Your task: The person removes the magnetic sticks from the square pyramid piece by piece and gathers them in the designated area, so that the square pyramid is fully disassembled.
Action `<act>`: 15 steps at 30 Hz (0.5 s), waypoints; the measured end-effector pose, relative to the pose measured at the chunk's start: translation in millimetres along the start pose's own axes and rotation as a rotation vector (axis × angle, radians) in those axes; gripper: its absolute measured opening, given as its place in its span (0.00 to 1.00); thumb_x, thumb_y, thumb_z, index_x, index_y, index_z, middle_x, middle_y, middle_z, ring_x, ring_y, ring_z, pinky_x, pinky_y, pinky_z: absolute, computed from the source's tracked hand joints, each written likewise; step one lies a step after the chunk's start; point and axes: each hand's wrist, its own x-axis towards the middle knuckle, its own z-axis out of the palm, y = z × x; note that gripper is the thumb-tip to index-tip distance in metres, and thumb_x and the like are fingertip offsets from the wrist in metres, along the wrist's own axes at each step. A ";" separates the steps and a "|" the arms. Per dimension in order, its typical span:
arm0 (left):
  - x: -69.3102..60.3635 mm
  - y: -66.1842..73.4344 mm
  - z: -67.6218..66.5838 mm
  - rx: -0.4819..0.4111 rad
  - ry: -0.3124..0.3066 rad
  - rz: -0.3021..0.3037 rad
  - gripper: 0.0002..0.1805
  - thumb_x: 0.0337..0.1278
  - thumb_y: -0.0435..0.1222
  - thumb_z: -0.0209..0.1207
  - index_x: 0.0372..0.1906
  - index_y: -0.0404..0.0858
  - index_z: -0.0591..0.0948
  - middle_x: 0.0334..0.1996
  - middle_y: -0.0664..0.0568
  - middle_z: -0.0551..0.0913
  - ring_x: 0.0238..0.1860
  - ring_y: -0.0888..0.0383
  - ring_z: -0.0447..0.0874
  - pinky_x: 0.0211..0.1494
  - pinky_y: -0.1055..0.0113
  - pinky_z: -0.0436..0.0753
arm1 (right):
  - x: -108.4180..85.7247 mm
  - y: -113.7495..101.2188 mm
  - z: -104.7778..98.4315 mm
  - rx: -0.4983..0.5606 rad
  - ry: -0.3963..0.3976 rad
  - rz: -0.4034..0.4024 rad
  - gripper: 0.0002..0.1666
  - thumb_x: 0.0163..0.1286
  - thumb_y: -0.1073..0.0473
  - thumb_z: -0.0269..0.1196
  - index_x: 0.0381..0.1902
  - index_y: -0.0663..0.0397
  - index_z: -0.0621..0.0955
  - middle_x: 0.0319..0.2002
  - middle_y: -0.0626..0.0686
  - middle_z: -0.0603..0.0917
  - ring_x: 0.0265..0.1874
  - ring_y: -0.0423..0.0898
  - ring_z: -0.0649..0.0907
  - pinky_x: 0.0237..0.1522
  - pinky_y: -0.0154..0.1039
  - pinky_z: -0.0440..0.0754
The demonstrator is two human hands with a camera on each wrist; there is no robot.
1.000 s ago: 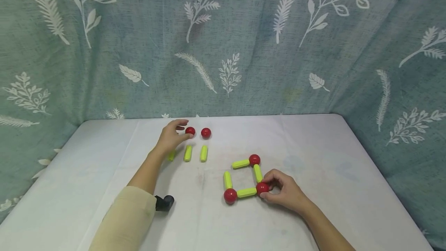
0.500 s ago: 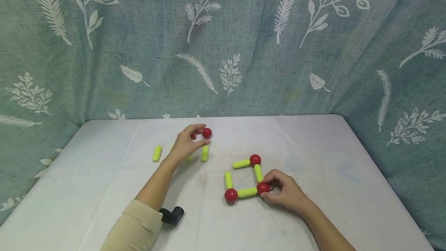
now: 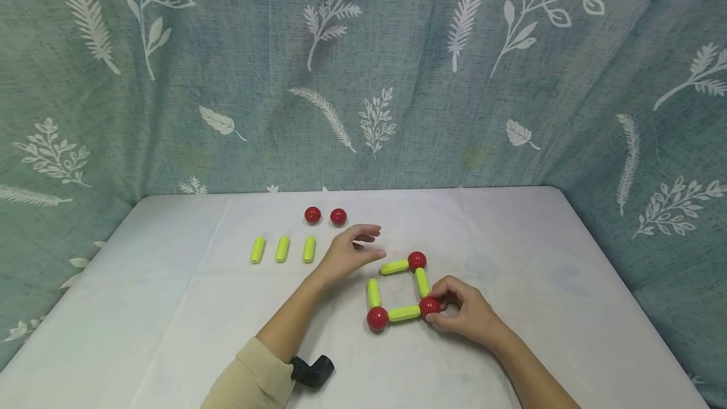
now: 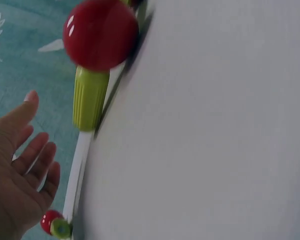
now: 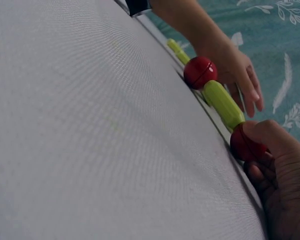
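Observation:
Three red balls and four yellow-green sticks form a figure on the white cloth, its far left corner lacking a ball. My right hand (image 3: 468, 314) pinches the near right ball (image 3: 429, 307) between thumb and fingers; the right wrist view also shows that hand (image 5: 285, 175) on the ball (image 5: 245, 144). Left of the far stick (image 3: 394, 267), my left hand (image 3: 346, 254) hovers with fingers apart, holding nothing visible. In the left wrist view, the left hand (image 4: 20, 170) is beside a stick (image 4: 90, 100) joined to a large-looking ball (image 4: 101, 35).
Two loose red balls (image 3: 312, 215) (image 3: 338, 217) lie near the table's far edge. Three loose sticks (image 3: 283, 249) show in a row nearer; whether another lies behind the left hand, I cannot tell. A black object (image 3: 313, 372) is at the left sleeve. Patterned curtain (image 3: 431, 112) stands behind.
My left hand has moved right and nearer, from the loose balls toward the figure, uncovering both balls and the left sticks. The right hand has kept its pinch in place.

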 end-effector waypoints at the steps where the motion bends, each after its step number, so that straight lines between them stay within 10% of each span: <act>1: -0.8 0.1 4.4 0.015 -0.015 -0.008 0.28 0.53 0.40 0.66 0.59 0.38 0.75 0.54 0.48 0.79 0.55 0.54 0.76 0.59 0.57 0.75 | -0.1 0.2 -0.2 0.001 0.002 0.008 0.18 0.50 0.63 0.74 0.36 0.53 0.77 0.37 0.51 0.81 0.33 0.40 0.79 0.37 0.32 0.81; 15: -2.1 -1.2 55.0 0.205 -0.028 -0.003 0.20 0.53 0.48 0.65 0.51 0.46 0.82 0.48 0.57 0.83 0.54 0.58 0.77 0.62 0.54 0.66 | 1.8 1.8 -0.1 0.004 -0.006 0.012 0.17 0.51 0.64 0.73 0.36 0.49 0.77 0.36 0.48 0.80 0.33 0.40 0.79 0.37 0.32 0.81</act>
